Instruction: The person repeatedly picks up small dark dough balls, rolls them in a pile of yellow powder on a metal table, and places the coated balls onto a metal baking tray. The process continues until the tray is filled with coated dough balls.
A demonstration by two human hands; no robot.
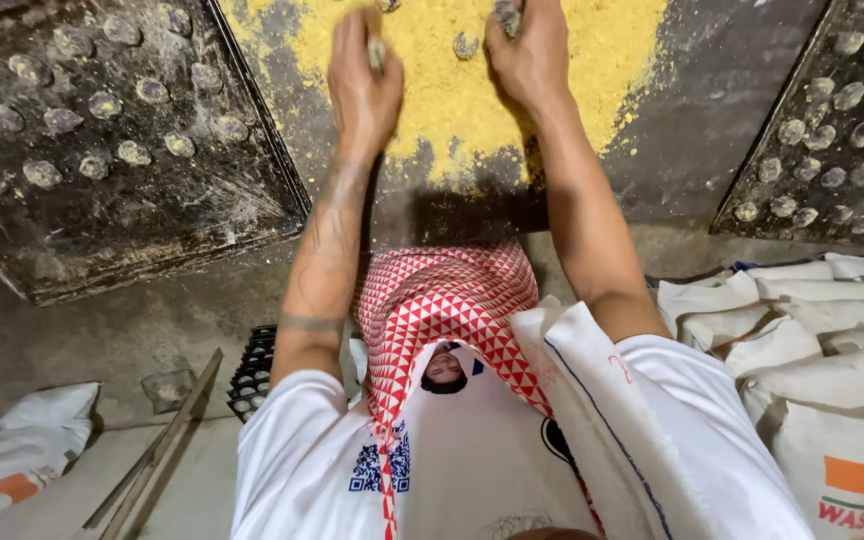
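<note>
So we've got a big heap of yellow crumb coating [492, 70] spread over the dark metal work surface [712, 110], top middle of the view, and both hands are in it. There's a small round grey-brown ball [465, 44] sitting in the powder between them, well dusted already.

Our left hand [364, 85] is curled up, fingers folded in around what looks like another little ball [377, 52], only a sliver of it pokes out, so we can't swear what's in there. Our right hand [527, 55] is also closed in, fingertips pinching a ball [508, 14] right at the top edge of the frame, partly cut off.

If we were giving tips for this bit: roll light, don't squeeze, and keep the pieces over the thick part of the pile so the coating sticks evenly instead of scraping bare metal. That's just our read.

Both arms are stretched straight out ahead, forearms nearly parallel, wrists bent down slightly into the heap.

Either side sit dark trays, the left tray [152, 240] and the right tray [752, 190], each lined with rows of coated balls. Lower down there's the red-and-white patterned cloth [442, 300] over our lap, white sacks [832, 340] stacked to the right, and a black crate [255, 375] by the left elbow.
</note>
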